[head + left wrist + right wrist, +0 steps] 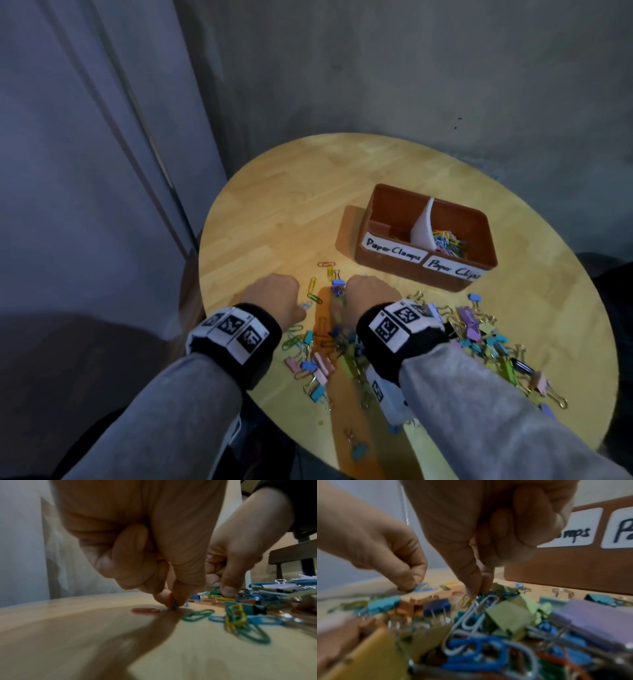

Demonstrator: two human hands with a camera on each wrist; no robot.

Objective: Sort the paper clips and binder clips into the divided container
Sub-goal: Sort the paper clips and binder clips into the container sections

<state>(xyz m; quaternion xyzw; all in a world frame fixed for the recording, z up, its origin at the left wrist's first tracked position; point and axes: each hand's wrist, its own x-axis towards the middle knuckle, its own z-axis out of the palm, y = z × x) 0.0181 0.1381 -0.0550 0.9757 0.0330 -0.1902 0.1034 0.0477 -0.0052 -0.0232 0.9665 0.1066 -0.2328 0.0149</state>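
A brown divided container (479,219) stands on the round wooden table (301,192), labelled "Paper Clamps" on its left half and "Paper Clips" on its right. Several coloured paper clips (448,241) lie in the right half. Mixed paper clips and binder clips form a pile (479,329) near me. My left hand (174,603) pinches a small blue paper clip (421,586) against the table. My right hand (478,593) pinches a paper clip at the top of the pile (505,615), next to a white paper clip (476,612); which clip it pinches I cannot tell.
Loose paper clips lie ahead of my hands, among them a red one (325,265) and a green one (198,614). A lone blue binder clip (358,448) sits by the table's near edge. A grey wall stands close behind the table. A dark chair (291,553) is at the right.
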